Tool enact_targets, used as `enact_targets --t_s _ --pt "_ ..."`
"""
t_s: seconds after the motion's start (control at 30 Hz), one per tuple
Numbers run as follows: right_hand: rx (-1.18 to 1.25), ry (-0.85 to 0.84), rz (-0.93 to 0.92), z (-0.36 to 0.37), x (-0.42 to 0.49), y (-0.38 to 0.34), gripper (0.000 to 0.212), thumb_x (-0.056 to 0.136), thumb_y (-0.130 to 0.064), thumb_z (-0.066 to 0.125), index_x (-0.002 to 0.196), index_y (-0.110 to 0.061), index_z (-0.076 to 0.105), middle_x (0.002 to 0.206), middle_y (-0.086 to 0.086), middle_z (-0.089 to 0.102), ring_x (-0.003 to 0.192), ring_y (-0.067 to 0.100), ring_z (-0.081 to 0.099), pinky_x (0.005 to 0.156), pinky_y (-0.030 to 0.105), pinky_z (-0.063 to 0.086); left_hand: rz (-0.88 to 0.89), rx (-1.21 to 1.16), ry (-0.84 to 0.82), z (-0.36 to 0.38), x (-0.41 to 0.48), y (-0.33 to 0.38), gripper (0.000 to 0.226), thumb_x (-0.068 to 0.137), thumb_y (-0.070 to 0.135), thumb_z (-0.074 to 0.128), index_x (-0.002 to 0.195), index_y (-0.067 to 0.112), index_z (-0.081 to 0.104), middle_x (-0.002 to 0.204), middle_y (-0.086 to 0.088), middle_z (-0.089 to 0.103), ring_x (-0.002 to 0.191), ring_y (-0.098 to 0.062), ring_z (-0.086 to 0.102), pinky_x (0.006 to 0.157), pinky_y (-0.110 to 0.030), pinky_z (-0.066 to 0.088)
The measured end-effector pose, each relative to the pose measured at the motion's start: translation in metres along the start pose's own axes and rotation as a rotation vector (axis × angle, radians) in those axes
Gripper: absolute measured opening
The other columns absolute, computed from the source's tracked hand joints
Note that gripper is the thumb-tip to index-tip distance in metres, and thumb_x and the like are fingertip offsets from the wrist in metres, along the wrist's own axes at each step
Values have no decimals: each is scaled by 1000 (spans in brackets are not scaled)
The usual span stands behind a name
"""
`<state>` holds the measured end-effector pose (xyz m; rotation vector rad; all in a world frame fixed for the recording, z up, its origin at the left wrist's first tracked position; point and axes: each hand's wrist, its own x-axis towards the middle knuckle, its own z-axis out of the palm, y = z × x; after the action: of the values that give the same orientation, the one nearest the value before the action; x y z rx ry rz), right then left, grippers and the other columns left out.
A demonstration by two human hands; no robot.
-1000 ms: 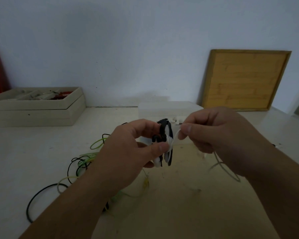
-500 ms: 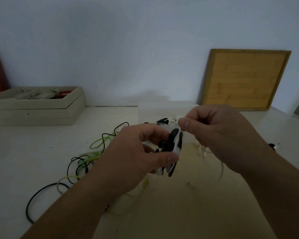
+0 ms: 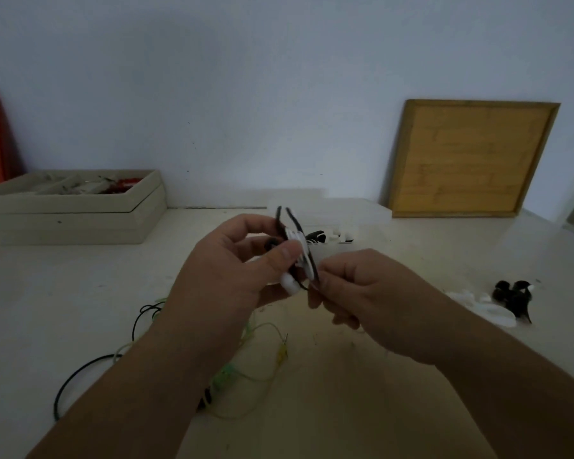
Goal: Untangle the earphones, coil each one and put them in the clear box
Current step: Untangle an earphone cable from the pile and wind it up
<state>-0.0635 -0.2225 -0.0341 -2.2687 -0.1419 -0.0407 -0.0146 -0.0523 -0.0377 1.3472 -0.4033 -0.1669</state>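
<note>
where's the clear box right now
The clear box sits centre of the head view, just behind the left hand and right hand, with the wooden board to its right.

Hands: two, the left hand [image 3: 232, 270] and the right hand [image 3: 371, 293], both pinching one bundle.
Held earphones: one black-and-white coil [image 3: 299, 250].
Clear box [image 3: 345, 213]: one; contents too blurred to count.
Loose cable on the counter [image 3: 80, 293]: green strands [image 3: 262, 329] and black strands [image 3: 80, 372], tangled; number unclear.
Bundles at right: two, a black bundle [image 3: 514, 296] and a white bundle [image 3: 491, 309].
Beige trays [image 3: 80, 217]: two, stacked.
Wooden board [image 3: 471, 160]: one.
</note>
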Motion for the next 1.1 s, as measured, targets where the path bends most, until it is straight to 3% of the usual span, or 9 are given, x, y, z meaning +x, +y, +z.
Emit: enact_targets --t_s 0.13,0.27,0.37,0.47,0.6,0.8,0.93,1.03,1.1 --pt "-88 -77 -76 2 -1 -5 27 99 -32 52 78 -32 69 67 9 61 60 24 58 58 36 50 -24 -11 87 -7 4 0 34 66 27 71 95 10 65 71 -12 71 63 -19 66 62 -28 56" --pt "-122 -120 -110 4 -4 -8 21 95 -35 58 81 -28 73 58 2 55 51 16 50 55 33 45 -45 -13 105 -8 4 -1 36 66 24 72 97 7 64 75 -16 71 60 -19 64 65 -32 58" --pt "-97 -61 -142 -1 -6 -10 23 94 -33 59 78 -25 74 57 5 56 55 22 54 58 37 46 -64 0 93 -9 4 -1 31 68 20 72 95 8 64 80 -18 72 58 -21 63 65 -35 59" --pt "-51 -5 -177 -8 -8 -11 26 94 -32 58 73 -27 72 63 3 61 65 24 61 61 37 47 -33 137 60 -9 4 -2 19 76 11 74 93 10 66 81 -10 74 63 -26 69 63 -33 59" --pt "-12 64 -216 -11 -9 -11 23 88 -39 56 75 -29 71 58 1 58 63 27 59 60 40 46 9 314 1 -7 2 -3 17 75 13 78 90 17 70 84 -3 74 65 -23 72 63 -36 61" --pt "-2 274 -223 -20 -7 -7 23 86 -41 57 74 -26 70 66 12 63 65 32 58 57 37 45 -41 318 -155 -1 -1 -2 25 65 21 80 89 19 74 82 -5 71 54 -17 64 58 -31 58" --pt "-16 365 -188 -22 -6 -6 25 89 -31 66 66 -21 67 51 -1 51 46 7 42 47 16 36 -41 355 -247 2 -3 -1 26 61 26 80 86 24 74 87 -5 70 55 -21 65 54 -24 53" --pt "-16 402 -154 -21 -5 -6 23 86 -32 68 66 -21 67 48 -10 48 46 3 41 46 12 35 -37 363 -290 2 -4 0 26 61 29 78 86 25 74 91 -4 72 62 -30 68 57 -28 56" --pt "-8 423 -139 -21 -5 -6 23 85 -33 69 67 -20 68 50 -4 52 46 4 42 45 12 35 -35 339 -316 3 -5 1 25 63 27 78 87 23 74 91 -6 73 67 -34 68 59 -30 58"
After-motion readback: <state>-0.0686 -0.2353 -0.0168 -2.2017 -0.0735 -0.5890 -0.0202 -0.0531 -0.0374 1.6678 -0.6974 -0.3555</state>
